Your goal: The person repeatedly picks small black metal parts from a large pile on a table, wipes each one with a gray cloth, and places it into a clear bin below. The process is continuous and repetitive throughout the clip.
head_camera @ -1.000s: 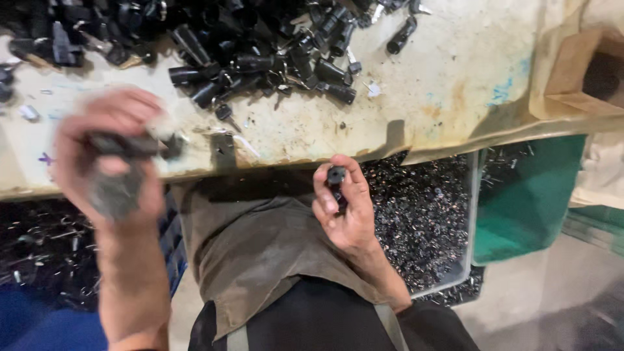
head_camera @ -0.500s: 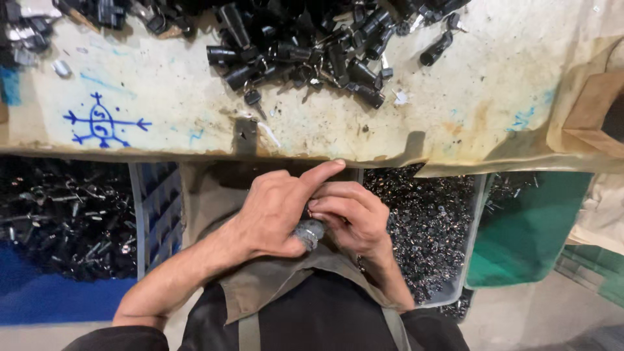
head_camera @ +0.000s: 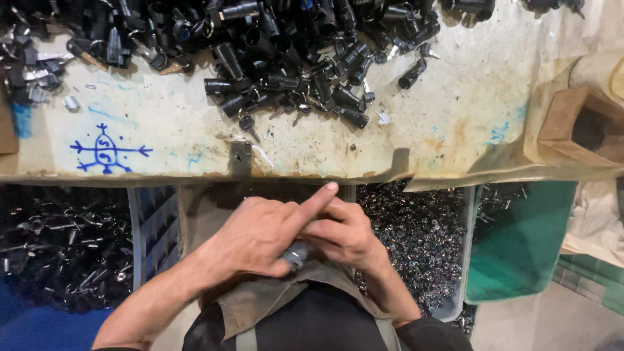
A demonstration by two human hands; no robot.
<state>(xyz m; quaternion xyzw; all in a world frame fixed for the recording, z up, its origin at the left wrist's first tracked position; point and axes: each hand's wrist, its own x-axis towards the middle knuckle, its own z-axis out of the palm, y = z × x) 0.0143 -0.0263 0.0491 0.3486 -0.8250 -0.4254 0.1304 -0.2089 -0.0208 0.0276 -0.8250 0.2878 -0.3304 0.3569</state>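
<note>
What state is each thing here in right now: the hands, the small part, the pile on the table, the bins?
Left hand: closed over the small dark cylindrical part, forefinger stretched out.
Right hand: closed on the same part, touching the left hand.
Small dark cylindrical part: held between both hands, mostly hidden.
Heap of black cylindrical parts: loose, jumbled on the worn pale tabletop.
Grey bin: holds small dark metal pieces.
Green bin: contents cannot be told.

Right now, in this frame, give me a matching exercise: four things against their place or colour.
Things:
1. pile of black cylinders
2. pen drawing
3. small grey part
4. plastic bin

Descriptions:
A. green, on the right under the table edge
B. blue, on the tabletop at the left
C. spread over the far part of the tabletop
D. between the two hands

Pairs: 1-C, 2-B, 3-D, 4-A
</note>
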